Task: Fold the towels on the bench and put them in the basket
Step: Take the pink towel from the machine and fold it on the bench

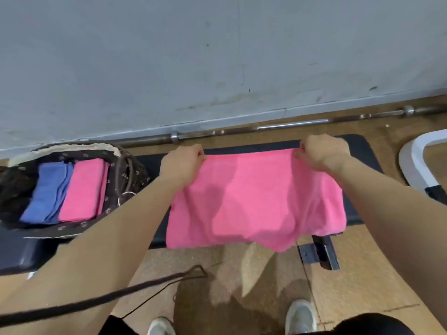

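A pink towel (256, 201) is spread across the black bench (358, 146), its near edge hanging over the front. Its far corners are pinched, one by the left hand (181, 165) and one by the right hand (324, 153), both curled tight on the cloth. The fold appears to be under way; next, the far edge would probably be brought to the near edge, corners matched. Folded blue and pink towels are already laid in the basket (116, 151) at the left.
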